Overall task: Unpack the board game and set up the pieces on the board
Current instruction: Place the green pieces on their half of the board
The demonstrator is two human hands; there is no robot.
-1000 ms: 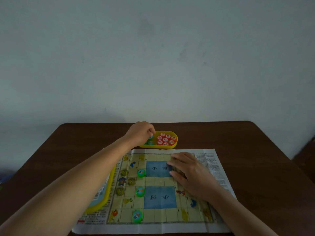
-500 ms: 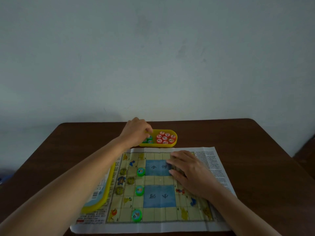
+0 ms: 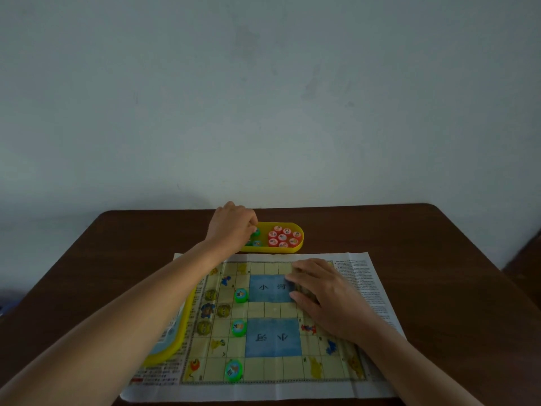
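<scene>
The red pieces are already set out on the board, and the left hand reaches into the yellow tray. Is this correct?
Not quite. In the head view the red pieces lie in the yellow tray, not on the board; the left hand does reach into that tray.

Tray [image 3: 295,249] behind board [image 3: 272,315], lid [image 3: 171,344] left.

On your printed paper game board [image 3: 263,389], the far blue rectangle [image 3: 272,288] reads "小河" upright to you. The near blue rectangle [image 3: 273,337] carries the same two characters upside down. The black fine print [image 3: 363,278] on the right margin and the marks on the round red pieces [image 3: 282,237] and round green pieces [image 3: 240,295] are too small to read.
</scene>
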